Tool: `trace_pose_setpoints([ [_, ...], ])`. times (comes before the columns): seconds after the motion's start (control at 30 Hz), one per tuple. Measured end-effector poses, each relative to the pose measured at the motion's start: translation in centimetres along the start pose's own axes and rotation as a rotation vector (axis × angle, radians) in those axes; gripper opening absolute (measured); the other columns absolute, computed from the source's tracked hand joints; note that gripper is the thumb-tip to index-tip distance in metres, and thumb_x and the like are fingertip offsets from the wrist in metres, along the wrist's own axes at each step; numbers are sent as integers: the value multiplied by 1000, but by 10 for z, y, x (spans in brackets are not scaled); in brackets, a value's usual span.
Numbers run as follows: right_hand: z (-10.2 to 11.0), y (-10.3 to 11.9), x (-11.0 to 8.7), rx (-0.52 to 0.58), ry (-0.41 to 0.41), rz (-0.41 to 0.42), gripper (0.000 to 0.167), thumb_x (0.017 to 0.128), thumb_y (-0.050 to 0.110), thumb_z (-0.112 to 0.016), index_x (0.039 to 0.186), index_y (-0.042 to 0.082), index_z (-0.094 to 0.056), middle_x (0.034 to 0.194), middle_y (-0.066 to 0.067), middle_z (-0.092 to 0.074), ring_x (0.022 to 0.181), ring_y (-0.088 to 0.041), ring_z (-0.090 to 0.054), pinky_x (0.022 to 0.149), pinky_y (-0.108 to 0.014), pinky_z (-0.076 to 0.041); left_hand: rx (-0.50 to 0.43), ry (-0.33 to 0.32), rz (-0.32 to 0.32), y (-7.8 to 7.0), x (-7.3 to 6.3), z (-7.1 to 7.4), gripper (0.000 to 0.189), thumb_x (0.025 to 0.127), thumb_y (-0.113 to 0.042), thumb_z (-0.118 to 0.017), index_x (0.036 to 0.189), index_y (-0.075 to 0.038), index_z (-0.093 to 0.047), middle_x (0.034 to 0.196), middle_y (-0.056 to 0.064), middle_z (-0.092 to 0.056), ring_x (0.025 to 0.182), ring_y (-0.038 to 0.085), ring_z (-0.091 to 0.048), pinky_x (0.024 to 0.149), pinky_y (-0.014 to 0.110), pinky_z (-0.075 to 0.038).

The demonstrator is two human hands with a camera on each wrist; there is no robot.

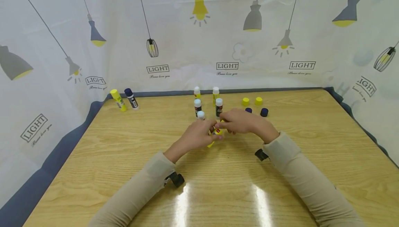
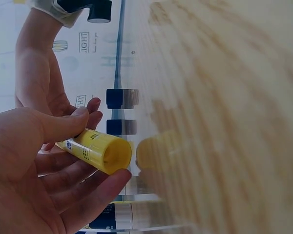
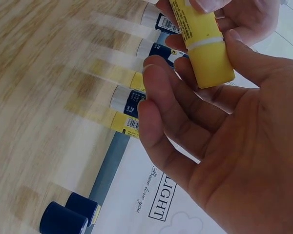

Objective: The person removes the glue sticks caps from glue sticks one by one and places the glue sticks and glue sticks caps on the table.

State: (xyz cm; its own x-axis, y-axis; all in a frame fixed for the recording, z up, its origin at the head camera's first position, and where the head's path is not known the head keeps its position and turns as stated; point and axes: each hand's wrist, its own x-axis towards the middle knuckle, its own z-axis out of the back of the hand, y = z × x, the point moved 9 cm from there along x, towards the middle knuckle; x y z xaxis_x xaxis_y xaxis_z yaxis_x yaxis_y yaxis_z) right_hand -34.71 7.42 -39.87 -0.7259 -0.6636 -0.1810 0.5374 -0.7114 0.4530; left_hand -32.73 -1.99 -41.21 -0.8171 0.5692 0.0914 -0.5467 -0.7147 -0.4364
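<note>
Near the middle of the table in the head view, a yellow glue stick (image 1: 211, 144) is held tilted between both hands. My left hand (image 1: 196, 133) grips its body with thumb and fingers; the open-looking round base (image 2: 118, 155) faces out in the left wrist view. At the other end, my right hand (image 1: 241, 121) pinches the yellow cap (image 3: 212, 63) between thumb and fingers. A thin pale ring shows between cap and body in the right wrist view. Just beyond the hands, a white-topped glue stick (image 1: 201, 115) stands upright, partly covered by the left hand.
Several more white-topped glue sticks (image 1: 219, 106) stand in two columns behind the hands. To their right lie two yellow caps (image 1: 246, 101) and two navy caps (image 1: 264, 112). A capped yellow stick (image 1: 117, 99) and a navy one (image 1: 131, 98) stand back left. A printed curtain (image 1: 187, 40) surrounds the table.
</note>
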Motion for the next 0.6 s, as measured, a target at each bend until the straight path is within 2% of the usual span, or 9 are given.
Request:
trace_pose_setpoints([
  [0.37, 1, 0, 0, 13, 9, -5, 33, 109, 39, -52, 106, 9, -66, 86, -6, -71, 73, -18, -65, 65, -30, -51, -7, -5, 6, 0, 0, 1, 35, 95, -40, -76, 117, -12, -71, 99, 4, -78, 75, 11, -70, 70, 30, -57],
  [0.6, 3, 3, -3, 32, 5, -1, 33, 110, 37, -51, 108, 8, -65, 89, -9, -72, 76, -21, -67, 66, -31, -52, -19, -4, 7, -1, 0, 3, 35, 95, -40, -75, 117, -13, -71, 101, 4, -77, 74, 10, -69, 69, 29, -57],
])
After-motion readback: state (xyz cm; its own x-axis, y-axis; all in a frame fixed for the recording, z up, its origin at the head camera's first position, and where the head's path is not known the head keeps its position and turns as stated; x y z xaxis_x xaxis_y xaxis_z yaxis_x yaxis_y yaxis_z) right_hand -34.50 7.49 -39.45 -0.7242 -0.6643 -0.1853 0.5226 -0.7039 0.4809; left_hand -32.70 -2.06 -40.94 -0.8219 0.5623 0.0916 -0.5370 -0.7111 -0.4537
